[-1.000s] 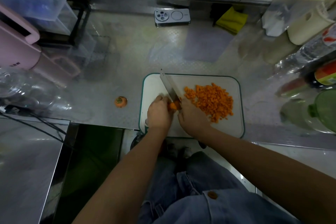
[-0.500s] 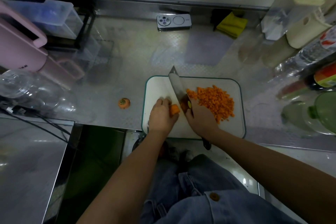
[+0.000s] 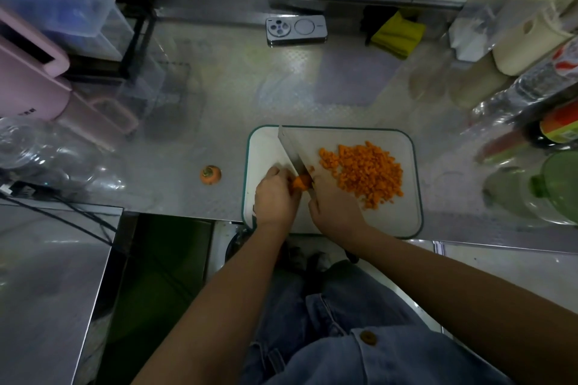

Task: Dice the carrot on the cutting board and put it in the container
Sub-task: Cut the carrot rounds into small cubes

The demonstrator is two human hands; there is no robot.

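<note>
Carrot stub point(image 3: 301, 182) sits on cutting board point(image 3: 261, 147), pinched by curled left hand point(image 3: 275, 197), while right hand point(image 3: 334, 209), closed round knife point(image 3: 291, 150), has brought the blade back down across it; diced pile point(image 3: 366, 175) beyond right hand, dicing nearly done.

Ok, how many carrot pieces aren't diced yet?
2: a chunk on the board, held by the left hand against the knife, and the stem end on the counter left of the board. The hand may hide more.
</note>
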